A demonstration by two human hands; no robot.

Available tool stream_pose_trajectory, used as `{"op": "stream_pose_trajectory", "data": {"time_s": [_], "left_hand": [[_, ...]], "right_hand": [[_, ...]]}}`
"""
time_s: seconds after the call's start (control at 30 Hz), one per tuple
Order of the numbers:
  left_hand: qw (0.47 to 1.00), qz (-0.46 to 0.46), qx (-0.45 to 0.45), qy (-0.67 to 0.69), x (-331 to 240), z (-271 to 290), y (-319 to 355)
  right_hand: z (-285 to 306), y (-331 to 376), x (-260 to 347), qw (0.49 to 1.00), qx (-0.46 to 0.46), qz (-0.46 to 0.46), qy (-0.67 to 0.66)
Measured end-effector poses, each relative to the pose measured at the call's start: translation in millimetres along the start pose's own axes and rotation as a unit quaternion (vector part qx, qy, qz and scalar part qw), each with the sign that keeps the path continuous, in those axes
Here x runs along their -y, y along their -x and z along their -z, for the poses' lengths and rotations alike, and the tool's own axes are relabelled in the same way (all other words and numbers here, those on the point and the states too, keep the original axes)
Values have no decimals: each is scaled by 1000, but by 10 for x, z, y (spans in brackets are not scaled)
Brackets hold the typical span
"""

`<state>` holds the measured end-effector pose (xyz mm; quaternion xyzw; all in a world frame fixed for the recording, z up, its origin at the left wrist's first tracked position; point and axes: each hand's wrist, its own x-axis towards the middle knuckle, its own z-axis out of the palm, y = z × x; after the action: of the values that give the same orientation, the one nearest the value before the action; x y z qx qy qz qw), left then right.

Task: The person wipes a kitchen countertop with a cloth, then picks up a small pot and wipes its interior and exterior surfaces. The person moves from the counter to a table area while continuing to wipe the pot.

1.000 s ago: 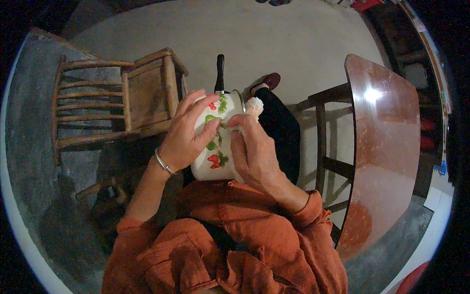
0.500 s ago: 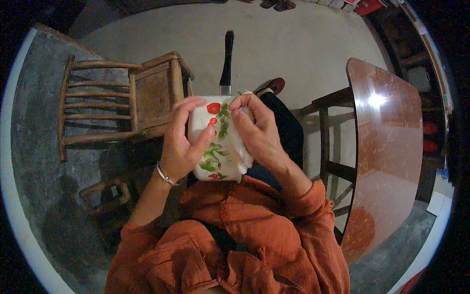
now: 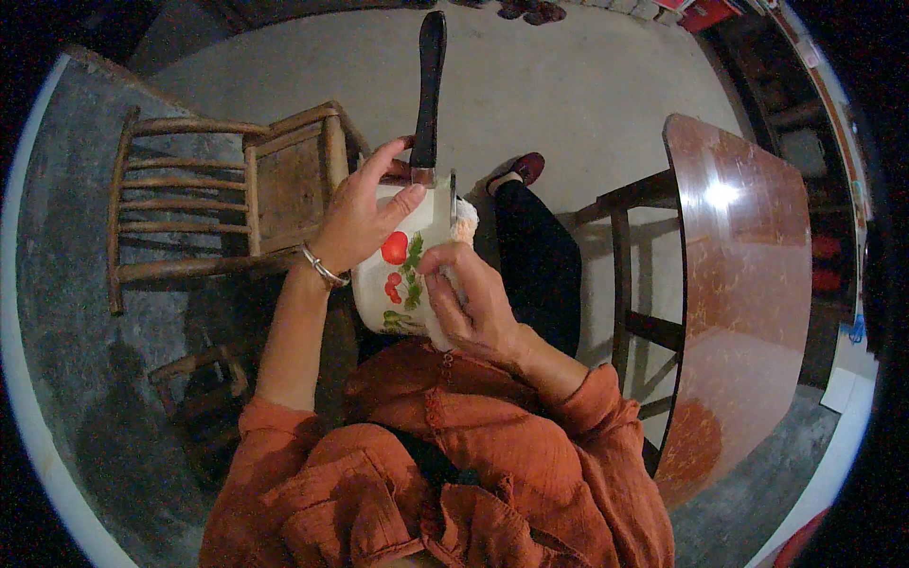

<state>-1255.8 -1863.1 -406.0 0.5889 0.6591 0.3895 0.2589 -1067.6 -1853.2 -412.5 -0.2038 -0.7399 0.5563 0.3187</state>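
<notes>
A cream saucepan printed with red and green vegetables is held on its side above my lap, its rim toward the right. Its long black handle points away from me. My left hand grips the pan's wall close to the handle's base, thumb on the near face and fingers around the far side. At the right rim, my right hand is closed with curled fingers against the pan. A bunched white cloth shows just beyond that hand, mostly hidden by it. The pan's inside is out of sight.
A wooden chair stands at the left, with a low wooden stool nearer me. On the right is a glossy brown table with dark legs. My outstretched leg lies ahead, right of the pan.
The pan has turned and its handle has risen in view, swinging slightly left. My left hand has shifted toward the handle's base. My right hand has moved nearer my body along the rim.
</notes>
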Motion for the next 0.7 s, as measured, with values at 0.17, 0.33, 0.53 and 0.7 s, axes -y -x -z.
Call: {"op": "stream_pose_trajectory", "data": {"time_s": [0.17, 0.33, 0.53, 0.7], "left_hand": [[998, 15, -9, 58, 102, -68, 14], [1000, 0, -21, 8, -45, -108, 125], [1000, 23, -20, -7, -209, -123, 136], [999, 49, -5, 12, -226, -101, 154]], "right_hand": [[14, -299, -33, 988, -70, -125, -55], [107, -621, -283, 943, -126, -259, -166], [71, -266, -164, 989, -69, -100, 88], [16, -34, 40, 994, -47, -95, 5]]}}
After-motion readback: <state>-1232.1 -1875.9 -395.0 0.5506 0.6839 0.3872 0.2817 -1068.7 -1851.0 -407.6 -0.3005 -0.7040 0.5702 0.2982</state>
